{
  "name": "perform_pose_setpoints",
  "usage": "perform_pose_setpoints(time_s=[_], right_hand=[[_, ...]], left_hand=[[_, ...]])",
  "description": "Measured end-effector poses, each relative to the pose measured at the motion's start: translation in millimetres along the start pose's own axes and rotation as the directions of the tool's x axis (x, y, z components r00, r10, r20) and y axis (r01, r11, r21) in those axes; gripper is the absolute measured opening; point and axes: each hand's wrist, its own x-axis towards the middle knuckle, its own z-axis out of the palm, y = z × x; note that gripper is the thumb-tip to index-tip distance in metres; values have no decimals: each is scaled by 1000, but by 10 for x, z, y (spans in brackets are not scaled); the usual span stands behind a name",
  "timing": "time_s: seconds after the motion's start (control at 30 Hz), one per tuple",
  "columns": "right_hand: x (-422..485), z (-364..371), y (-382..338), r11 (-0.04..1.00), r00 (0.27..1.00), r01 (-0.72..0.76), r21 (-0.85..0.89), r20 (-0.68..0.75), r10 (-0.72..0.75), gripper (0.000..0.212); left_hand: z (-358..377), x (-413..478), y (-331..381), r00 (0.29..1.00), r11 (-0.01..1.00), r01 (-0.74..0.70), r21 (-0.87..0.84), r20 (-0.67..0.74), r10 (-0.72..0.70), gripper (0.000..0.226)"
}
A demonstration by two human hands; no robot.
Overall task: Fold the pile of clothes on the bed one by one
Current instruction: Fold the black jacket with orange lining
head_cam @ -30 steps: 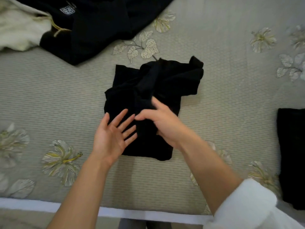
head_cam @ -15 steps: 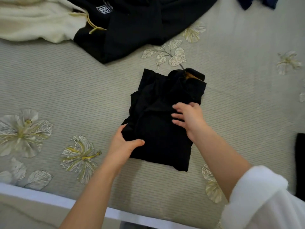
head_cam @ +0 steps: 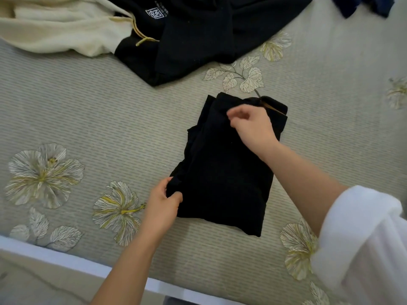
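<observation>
A black garment [head_cam: 224,177], folded into a compact rectangle, lies in the middle of the bed [head_cam: 88,119]. My left hand [head_cam: 161,204] grips its near left corner, thumb on top of the cloth. My right hand [head_cam: 253,126] rests on the far end of the garment with its fingers curled; they seem to pinch a fold there, but blur hides the contact. A tan label shows at the far right corner.
An unfolded black garment with a white logo [head_cam: 198,34] and a cream garment [head_cam: 57,31] lie at the far side. A dark blue cloth [head_cam: 363,5] peeks in at the top right. The bed's white edge [head_cam: 66,258] runs along the near side.
My left hand went from open above the cloth to gripping the near left corner. My right hand slid from the garment's middle to its far end. The far flap now lies folded flat.
</observation>
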Motion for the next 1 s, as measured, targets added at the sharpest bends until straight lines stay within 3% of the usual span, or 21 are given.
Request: perform_pose_setpoints(time_s=[0.1, 0.2, 0.27, 0.33, 0.37, 0.43, 0.47, 0.53, 0.6, 0.73, 0.87, 0.93, 1.0], right_hand=[[-102, 1, 218, 979, 997, 71, -192, -8, -74, 23], [-136, 56, 275, 969, 939, 168, -181, 329, -101, 45], [-163, 90, 239, 993, 910, 114, -28, 404, -93, 48], [-176, 61, 250, 987, 972, 5, 163, 232, -44, 38], [-191, 24, 299, 981, 996, -26, 193, 90, 9, 31], [-269, -75, 487, 987, 970, -101, 125, -206, 125, 21], [-333, -134, 603, 983, 933, -156, 94, -313, 178, 21], [-451, -226, 837, 950, 877, -295, 106, -366, 313, 35], [-519, -270, 1006, 892, 848, -430, 138, -276, 452, 49], [-550, -278, 1116, 856, 873, -473, 209, -17, 487, 29], [-643, -297, 1153, 880, 887, -457, 134, -6, 461, 37], [-804, -353, 1144, 859, 863, -504, 92, 20, 505, 34], [-1026, -404, 1157, 788, 779, -614, 46, 190, 597, 29]], left_hand=[[21, 6, -31, 996, 991, -65, 116, -50, 72, 38], [35, 33, -15, 995, 980, -94, 173, -28, 100, 29], [44, 52, 26, 992, 965, -64, 256, -86, 88, 20], [42, 62, 52, 981, 922, -29, 386, -166, 100, 20], [41, 62, 46, 973, 900, -22, 436, -196, 119, 27], [38, 48, 8, 956, 882, -13, 472, -252, 149, 43], [36, 29, -4, 953, 894, 4, 449, -271, 132, 48], [30, -18, -24, 962, 946, 72, 315, -273, 18, 51], [46, -73, -47, 967, 979, 156, 131, -222, -125, 53], [166, -134, -142, 957, 968, 214, -131, -169, -235, 48], [328, -189, -149, 940, 876, 183, -445, -182, -289, 32], [332, -216, -135, 927, 870, 120, -479, -259, -271, 33], [275, -233, -134, 904, 885, 32, -464, -364, -224, 38]])
